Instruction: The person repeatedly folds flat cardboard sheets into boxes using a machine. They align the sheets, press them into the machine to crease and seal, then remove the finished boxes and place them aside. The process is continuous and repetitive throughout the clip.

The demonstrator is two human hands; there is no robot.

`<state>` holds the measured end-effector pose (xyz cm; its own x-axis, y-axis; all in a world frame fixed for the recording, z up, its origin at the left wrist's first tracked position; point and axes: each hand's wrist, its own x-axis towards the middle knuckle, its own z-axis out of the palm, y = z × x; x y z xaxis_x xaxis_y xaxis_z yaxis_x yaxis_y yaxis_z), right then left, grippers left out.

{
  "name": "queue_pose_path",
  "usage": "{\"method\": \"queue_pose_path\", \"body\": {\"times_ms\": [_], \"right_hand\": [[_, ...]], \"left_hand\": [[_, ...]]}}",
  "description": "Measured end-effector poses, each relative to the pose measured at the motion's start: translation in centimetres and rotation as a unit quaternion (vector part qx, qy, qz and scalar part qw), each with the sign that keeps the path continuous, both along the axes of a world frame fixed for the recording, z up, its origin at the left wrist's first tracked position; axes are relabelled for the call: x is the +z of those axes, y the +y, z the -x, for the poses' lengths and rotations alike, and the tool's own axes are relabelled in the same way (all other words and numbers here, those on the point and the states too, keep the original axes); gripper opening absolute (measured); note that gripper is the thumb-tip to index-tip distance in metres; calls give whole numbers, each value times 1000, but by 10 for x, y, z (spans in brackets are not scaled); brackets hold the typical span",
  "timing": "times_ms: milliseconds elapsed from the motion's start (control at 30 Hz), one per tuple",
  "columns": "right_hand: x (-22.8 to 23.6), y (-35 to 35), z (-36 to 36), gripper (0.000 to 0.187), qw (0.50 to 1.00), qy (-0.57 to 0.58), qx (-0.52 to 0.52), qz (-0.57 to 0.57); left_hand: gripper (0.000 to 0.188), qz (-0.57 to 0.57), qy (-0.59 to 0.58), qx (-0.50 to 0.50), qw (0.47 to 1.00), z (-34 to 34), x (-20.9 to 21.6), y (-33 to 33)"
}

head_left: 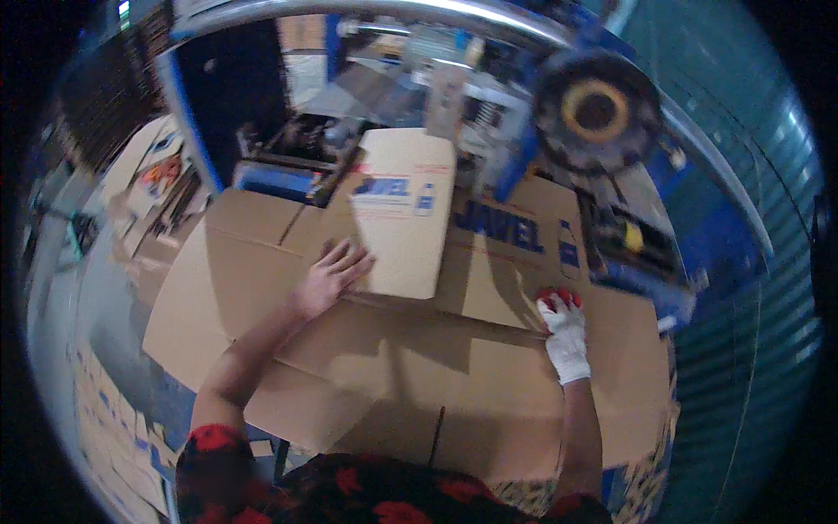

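A large flat brown cardboard sheet point(375, 349) with flaps and fold lines spreads in front of me. Blue lettering and a blue bottle drawing mark its far right part. My bare left hand point(336, 275) lies on the cardboard with fingers stretched apart, beside the lower left edge of a brightly lit, paler printed cardboard panel point(401, 218). My right hand point(566, 336), in a white glove with red fingers, is at the right end of a cardboard edge. Its fingers are bent onto the sheet, and their tips are partly hidden.
Beyond the cardboard stands a blue machine with a dark round wheel point(596, 109) at the upper right and a curved metal bar point(367, 13) across the top. Cardboard pieces point(161, 210) are piled at the left. A corrugated wall point(742, 349) is on the right.
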<state>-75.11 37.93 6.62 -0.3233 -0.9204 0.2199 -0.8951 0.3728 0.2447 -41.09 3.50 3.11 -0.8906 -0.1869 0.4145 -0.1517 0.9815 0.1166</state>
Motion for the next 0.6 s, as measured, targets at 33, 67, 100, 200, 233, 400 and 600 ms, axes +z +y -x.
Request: {"method": "queue_pose_path", "body": {"times_ms": [33,67,100,200,233,400,600], "right_hand": [[-3,-16,16,61,1000,-13,-18,-10],[-6,-32,29,61,999,-30,-36,-23],[-5,-48,43,61,1000,-4,-19,-3],[1,-88,74,62,998,28,-31,39],[7,-91,81,62,997,17,-67,37],[14,2,60,68,981,-83,-52,169],[-9,193,-38,62,931,18,-363,-16]], "left_hand": [[63,13,-18,4,1000,20,-4,-14],[65,-16,-61,41,997,39,-6,-29],[62,-9,-58,59,997,63,-6,-43],[55,-4,-13,166,986,106,-8,-61],[54,32,20,147,988,107,-7,-64],[40,-177,-189,422,869,-36,6,-53],[58,-140,-74,703,693,-315,13,-31]]}}
